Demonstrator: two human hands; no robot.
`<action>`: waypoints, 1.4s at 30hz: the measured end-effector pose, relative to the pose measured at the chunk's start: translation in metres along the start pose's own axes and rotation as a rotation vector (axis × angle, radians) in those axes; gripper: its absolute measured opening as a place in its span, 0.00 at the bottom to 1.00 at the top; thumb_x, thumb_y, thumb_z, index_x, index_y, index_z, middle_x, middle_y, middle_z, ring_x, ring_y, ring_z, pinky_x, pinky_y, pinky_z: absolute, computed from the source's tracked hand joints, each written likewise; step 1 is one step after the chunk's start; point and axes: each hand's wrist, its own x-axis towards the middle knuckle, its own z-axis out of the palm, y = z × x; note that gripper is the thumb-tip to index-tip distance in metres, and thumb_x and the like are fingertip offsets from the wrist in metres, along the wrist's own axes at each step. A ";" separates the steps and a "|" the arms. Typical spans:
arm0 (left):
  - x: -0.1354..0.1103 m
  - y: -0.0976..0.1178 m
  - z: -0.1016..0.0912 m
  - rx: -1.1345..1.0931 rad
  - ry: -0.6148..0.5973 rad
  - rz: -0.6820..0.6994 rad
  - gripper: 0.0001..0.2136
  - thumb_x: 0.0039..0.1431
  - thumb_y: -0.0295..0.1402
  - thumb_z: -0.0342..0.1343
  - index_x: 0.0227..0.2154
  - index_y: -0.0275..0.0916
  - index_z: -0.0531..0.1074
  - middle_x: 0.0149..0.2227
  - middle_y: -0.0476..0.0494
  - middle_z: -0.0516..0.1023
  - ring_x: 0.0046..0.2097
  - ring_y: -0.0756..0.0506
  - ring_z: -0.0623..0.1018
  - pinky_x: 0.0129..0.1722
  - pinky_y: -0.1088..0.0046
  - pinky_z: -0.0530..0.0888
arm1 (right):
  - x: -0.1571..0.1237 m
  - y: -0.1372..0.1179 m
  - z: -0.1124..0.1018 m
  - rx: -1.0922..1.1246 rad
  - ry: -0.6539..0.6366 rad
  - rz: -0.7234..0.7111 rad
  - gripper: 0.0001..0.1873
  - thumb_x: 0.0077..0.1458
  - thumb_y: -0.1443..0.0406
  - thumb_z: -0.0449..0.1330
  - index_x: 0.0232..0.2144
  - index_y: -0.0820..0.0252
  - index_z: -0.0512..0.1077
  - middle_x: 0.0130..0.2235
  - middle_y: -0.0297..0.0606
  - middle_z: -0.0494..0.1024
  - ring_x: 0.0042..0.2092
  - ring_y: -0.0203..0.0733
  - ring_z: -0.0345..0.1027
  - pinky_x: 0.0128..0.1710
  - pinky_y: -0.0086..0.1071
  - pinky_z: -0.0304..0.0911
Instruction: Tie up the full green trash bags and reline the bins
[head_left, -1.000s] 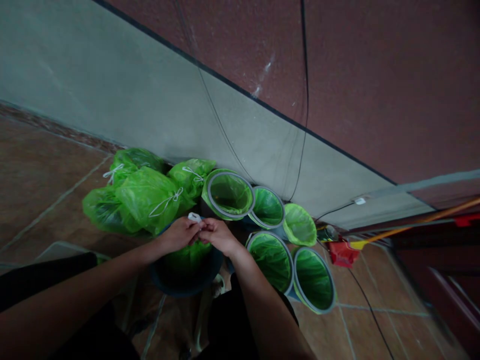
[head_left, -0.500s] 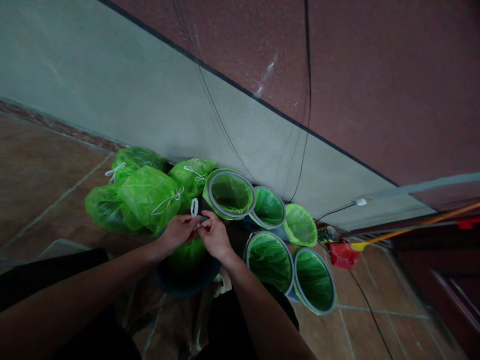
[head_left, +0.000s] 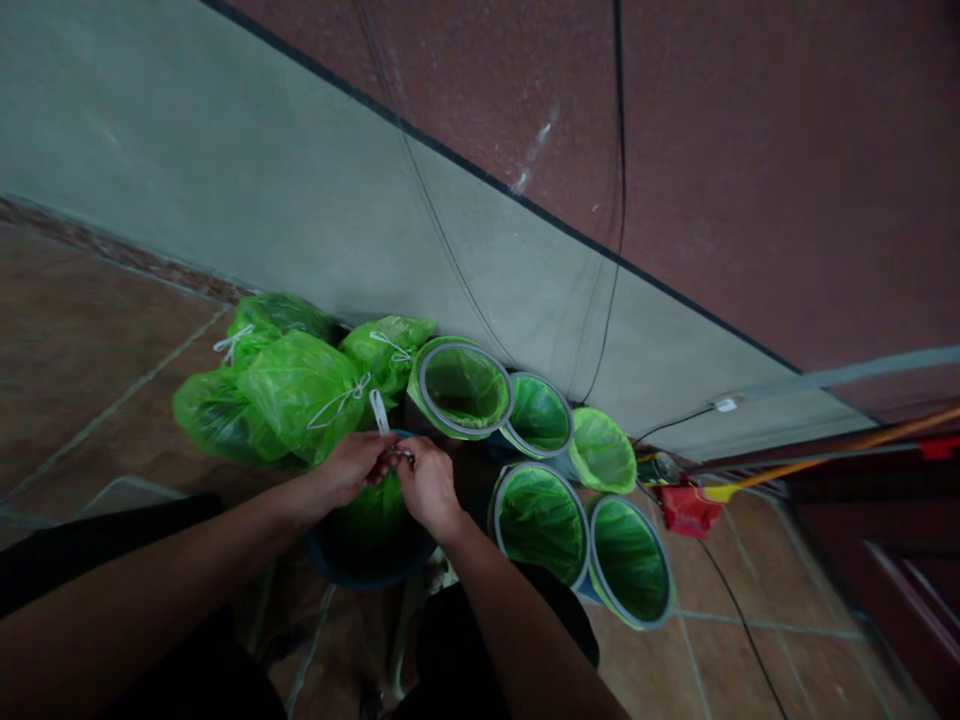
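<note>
Both hands are pinching a white drawstring (head_left: 379,412) over the dark bin (head_left: 367,555): left hand (head_left: 352,466), right hand (head_left: 426,484). Tied green bags (head_left: 289,395) are crowding behind it, lined buckets (head_left: 540,520) sitting right of it.

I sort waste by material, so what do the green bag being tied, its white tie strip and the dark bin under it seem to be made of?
Green bag: thin glossy plastic film, crinkled and translucent. White tie strip: likely plastic, flat and narrow. Dark bin: probably matte moulded plastic, too dim to confirm.
</note>
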 end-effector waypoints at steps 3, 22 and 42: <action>0.001 0.005 -0.001 -0.054 0.010 0.002 0.17 0.52 0.48 0.56 0.27 0.37 0.72 0.19 0.52 0.68 0.21 0.52 0.66 0.21 0.76 0.59 | 0.003 0.006 0.000 0.071 -0.005 0.054 0.10 0.60 0.72 0.53 0.37 0.58 0.74 0.41 0.40 0.79 0.43 0.42 0.72 0.49 0.33 0.63; 0.005 0.007 -0.008 0.478 0.113 0.273 0.05 0.49 0.31 0.53 0.31 0.41 0.69 0.30 0.47 0.80 0.34 0.45 0.78 0.36 0.69 0.71 | 0.008 0.018 -0.005 1.048 -0.324 0.542 0.09 0.39 0.68 0.68 0.22 0.61 0.71 0.22 0.27 0.68 0.27 0.31 0.63 0.27 0.26 0.61; -0.006 0.003 -0.005 0.590 0.071 0.346 0.09 0.55 0.36 0.54 0.21 0.40 0.70 0.21 0.49 0.73 0.26 0.49 0.69 0.30 0.73 0.63 | 0.010 0.025 -0.003 1.127 -0.202 0.542 0.10 0.35 0.69 0.67 0.26 0.61 0.74 0.21 0.28 0.72 0.24 0.30 0.64 0.27 0.26 0.60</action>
